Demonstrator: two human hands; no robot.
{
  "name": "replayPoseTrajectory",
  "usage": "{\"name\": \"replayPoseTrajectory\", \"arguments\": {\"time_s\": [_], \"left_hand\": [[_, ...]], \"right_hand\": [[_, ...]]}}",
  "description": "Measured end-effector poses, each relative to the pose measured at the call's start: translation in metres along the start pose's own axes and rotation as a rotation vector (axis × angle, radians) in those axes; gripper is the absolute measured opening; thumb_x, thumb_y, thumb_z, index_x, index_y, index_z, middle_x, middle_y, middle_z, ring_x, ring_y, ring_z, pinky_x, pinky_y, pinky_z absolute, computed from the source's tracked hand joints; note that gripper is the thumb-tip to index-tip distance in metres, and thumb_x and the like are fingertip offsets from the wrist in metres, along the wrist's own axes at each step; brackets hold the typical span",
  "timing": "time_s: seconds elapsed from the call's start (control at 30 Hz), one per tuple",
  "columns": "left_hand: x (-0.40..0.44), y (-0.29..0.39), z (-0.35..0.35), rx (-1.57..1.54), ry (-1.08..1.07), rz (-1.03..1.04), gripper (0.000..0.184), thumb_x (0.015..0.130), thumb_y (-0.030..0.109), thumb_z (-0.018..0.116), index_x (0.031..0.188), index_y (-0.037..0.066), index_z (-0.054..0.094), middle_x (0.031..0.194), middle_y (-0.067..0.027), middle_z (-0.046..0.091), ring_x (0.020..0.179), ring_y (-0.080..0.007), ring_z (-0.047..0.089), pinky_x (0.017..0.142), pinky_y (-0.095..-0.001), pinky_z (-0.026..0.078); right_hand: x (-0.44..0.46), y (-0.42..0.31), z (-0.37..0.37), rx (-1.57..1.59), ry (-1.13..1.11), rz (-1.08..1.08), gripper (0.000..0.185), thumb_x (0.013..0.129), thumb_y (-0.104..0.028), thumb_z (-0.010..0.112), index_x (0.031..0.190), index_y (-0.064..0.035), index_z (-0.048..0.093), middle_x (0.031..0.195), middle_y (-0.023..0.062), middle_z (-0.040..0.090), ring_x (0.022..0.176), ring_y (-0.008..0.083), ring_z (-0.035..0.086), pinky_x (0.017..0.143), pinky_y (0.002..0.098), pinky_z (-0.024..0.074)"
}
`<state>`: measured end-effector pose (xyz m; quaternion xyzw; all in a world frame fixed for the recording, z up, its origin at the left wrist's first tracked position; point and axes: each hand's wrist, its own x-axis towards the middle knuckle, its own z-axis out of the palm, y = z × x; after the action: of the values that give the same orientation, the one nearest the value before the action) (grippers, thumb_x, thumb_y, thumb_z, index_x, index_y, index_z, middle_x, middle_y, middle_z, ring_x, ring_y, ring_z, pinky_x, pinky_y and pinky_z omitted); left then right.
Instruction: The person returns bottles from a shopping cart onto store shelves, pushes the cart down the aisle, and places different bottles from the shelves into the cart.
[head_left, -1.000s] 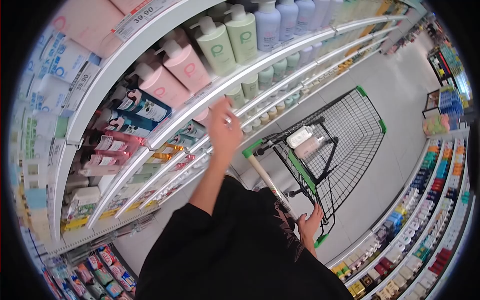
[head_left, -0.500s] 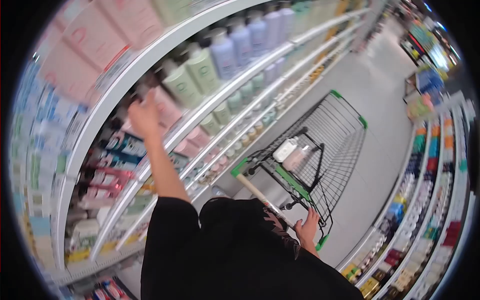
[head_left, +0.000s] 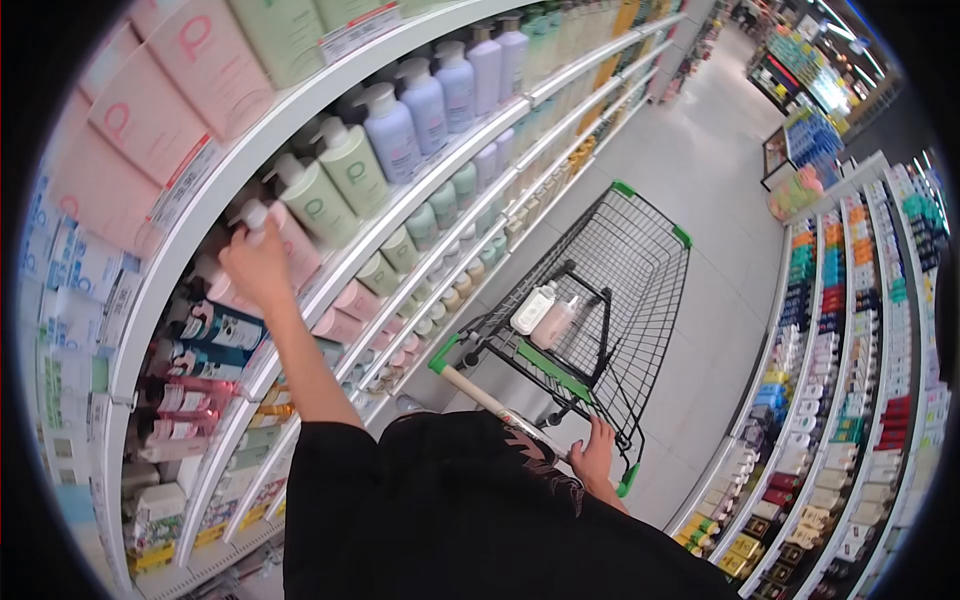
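Note:
My left hand (head_left: 255, 265) reaches into the shelf on the left, its fingers closed around the upper part of a pink pump bottle (head_left: 292, 245) near the white pump head. Part of that bottle is hidden behind the hand. Light green pump bottles (head_left: 318, 203) stand just beyond it. Below me, my right hand (head_left: 595, 455) lies over the right end of the shopping cart handle (head_left: 485, 400), thumb on the near side. In the cart (head_left: 640, 260), a white bottle (head_left: 533, 308) and a pale pink pump bottle (head_left: 555, 322) sit side by side near the handle.
Lavender pump bottles (head_left: 425, 110) continue along the left shelf, with large pink packs (head_left: 150, 130) above. Dark blue and pink bottles (head_left: 195, 400) stand nearer. Another stocked shelf (head_left: 810, 400) curves along the right. Tiled floor (head_left: 705, 160) runs up the aisle.
The view has shifted slightly and become sharper. My left hand stays at the pink pump bottle, whose white pump head now shows by the fingers. My right hand remains on the cart handle.

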<state>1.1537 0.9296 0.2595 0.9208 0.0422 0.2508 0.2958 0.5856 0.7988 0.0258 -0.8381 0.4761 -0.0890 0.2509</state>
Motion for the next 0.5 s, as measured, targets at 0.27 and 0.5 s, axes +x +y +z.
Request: {"name": "replayPoseTrajectory", "arguments": {"time_s": [0.27,0.5], "left_hand": [[-0.021,-0.012,0.028,-0.511,0.269,0.213,0.036,0.080,0.013,0.075,0.107,-0.008,0.065,0.104,-0.0197,0.064,0.097,-0.0332,0.062,0.091,-0.0386,0.048],[-0.037,-0.018,0.018,-0.777,0.346,0.202,0.039,0.082,0.006,0.075,0.116,-0.009,0.062,0.121,-0.0161,0.062,0.110,-0.0281,0.060,0.100,-0.0386,0.047]], "right_hand": [[0.001,-0.003,-0.002,-0.011,-0.025,0.017,0.062,0.077,-0.012,0.058,0.136,0.0019,0.045,0.135,0.0232,0.047,0.130,0.0411,0.039,0.109,0.0473,0.0372],[0.000,0.004,0.001,-0.020,-0.015,-0.014,0.063,0.078,-0.013,0.058,0.137,0.0024,0.045,0.135,0.0229,0.047,0.129,0.0411,0.039,0.109,0.0479,0.0372]]}}
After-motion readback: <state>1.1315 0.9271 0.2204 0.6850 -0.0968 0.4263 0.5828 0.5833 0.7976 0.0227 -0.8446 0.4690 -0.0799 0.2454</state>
